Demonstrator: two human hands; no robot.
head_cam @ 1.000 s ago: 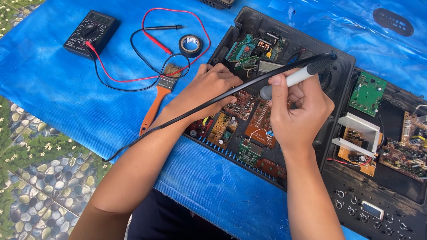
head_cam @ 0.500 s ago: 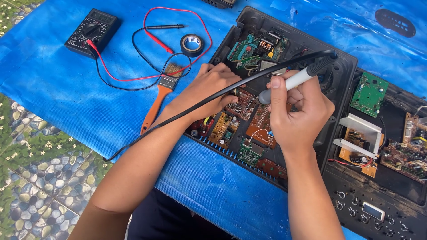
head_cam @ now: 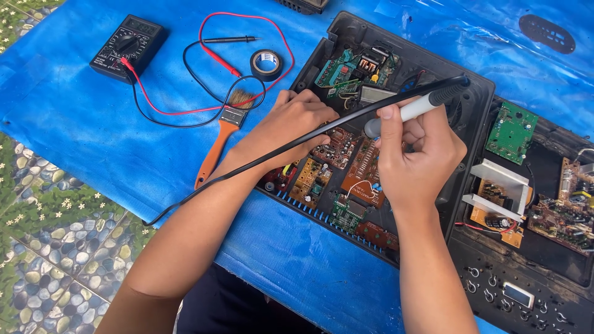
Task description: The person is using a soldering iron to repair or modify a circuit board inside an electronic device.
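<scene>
My right hand (head_cam: 416, 162) grips a soldering iron (head_cam: 413, 110) with a white and black handle, its tip pointing down at the brown circuit boards (head_cam: 365, 176) inside an open black device case (head_cam: 470, 117). The iron's black cord (head_cam: 247, 167) runs left across my left forearm. My left hand (head_cam: 296, 119) rests fingers-down on the boards at the case's left side; whether it pinches anything is hidden.
On the blue sheet (head_cam: 80, 136) lie a black multimeter (head_cam: 129, 48) with red and black leads, a roll of black tape (head_cam: 266, 64) and an orange-handled brush (head_cam: 219, 141). A second opened chassis (head_cam: 538, 204) with green and brown boards sits at right. Pebble-patterned floor shows lower left.
My right hand has shifted the soldering iron slightly lower and closer to the boards. The left hand stays in place.
</scene>
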